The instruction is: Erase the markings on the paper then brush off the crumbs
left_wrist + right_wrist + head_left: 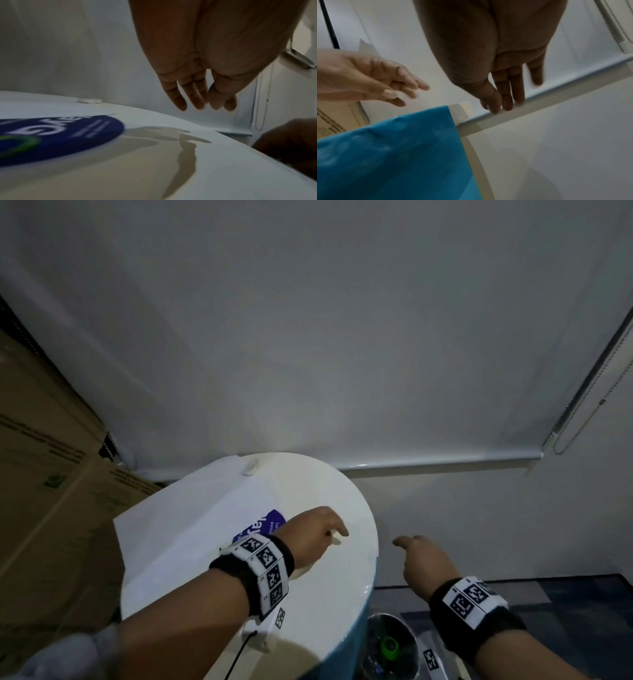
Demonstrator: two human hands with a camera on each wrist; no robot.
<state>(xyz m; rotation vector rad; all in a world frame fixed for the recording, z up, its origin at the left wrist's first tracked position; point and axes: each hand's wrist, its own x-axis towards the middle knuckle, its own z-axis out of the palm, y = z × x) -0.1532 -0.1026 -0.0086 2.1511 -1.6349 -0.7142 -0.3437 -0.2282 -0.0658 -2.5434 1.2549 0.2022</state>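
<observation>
- Left hand (313,534) hovers above the right part of the round white table (318,611), fingers loosely extended and holding nothing; the wrist view shows the fingers (181,97) hanging straight, clear of the surface, with their shadow on the tabletop below.
- Right hand (423,556) hangs past the table's right edge, over the floor side, fingers relaxed and pointing away, empty too; from its wrist view the fingers (508,92) lie straight and close together.
- Both wrists wear black bands with printed square markers.
- Paper (191,529) lies flat on the left half of the table, to the left of and behind the left hand, its near part passing under the forearm; its left corner overhangs the table edge. No pencil marks or crumbs can be made out on it at this sharpness.
- Eraser (251,467), small and white, sits at the far edge of the table by the paper's far corner, well apart from both hands.
- Blue round sticker (263,527) with white lettering shows just beside the left wrist, partly covered by the paper.
- Cardboard boxes (44,474) stand on the left; a white roller blind (342,337) hangs behind the table.
</observation>
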